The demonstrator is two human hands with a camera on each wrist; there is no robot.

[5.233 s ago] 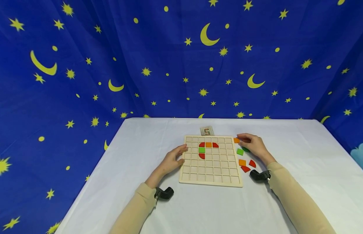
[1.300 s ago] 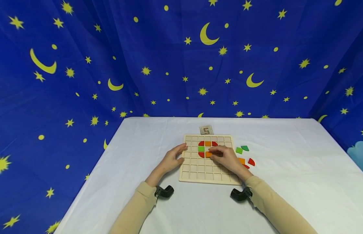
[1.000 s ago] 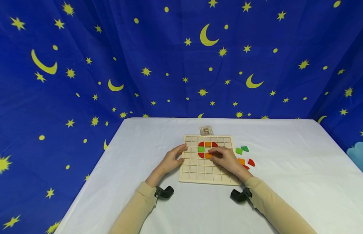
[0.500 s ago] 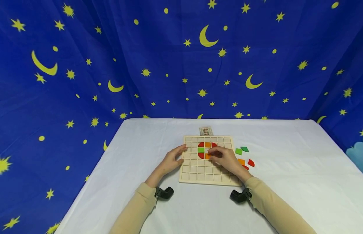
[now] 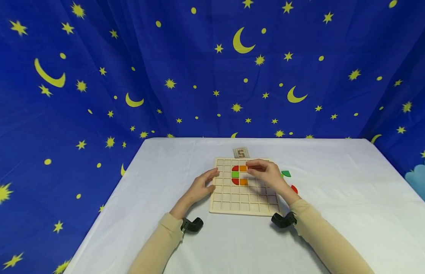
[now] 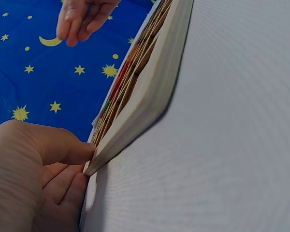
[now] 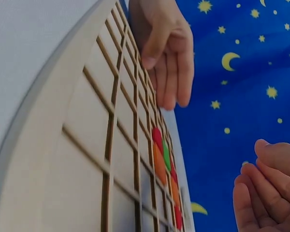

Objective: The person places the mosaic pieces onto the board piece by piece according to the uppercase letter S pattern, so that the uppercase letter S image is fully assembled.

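My left hand (image 5: 198,187) lies along the left edge of a wooden grid board (image 5: 229,207); its thumb and fingertips touch the rim in the left wrist view. My right hand (image 5: 269,175) is raised over the board's right part, fingers loosely bent, with nothing between them. Set in the cells are a red quarter-circle (image 5: 235,168), an orange square (image 5: 243,168), a green square (image 5: 235,174), a lower red quarter-circle (image 5: 235,181) and a lower orange square (image 5: 243,182). A further red piece (image 7: 178,217) shows in the right wrist view; my right hand hides it from the head view.
A small card (image 5: 241,152) with an S-like or 5-like figure on a grid lies behind the board. Right of it are a green quarter-circle (image 5: 286,174) and a red piece (image 5: 294,189); my right hand and wrist cover other loose pieces. White cloth (image 5: 342,182) surrounds everything.
My right hand carried an orange square from the right side to the lower row of pieces, let go of it and rose away up and to the right. The left hand stays put.
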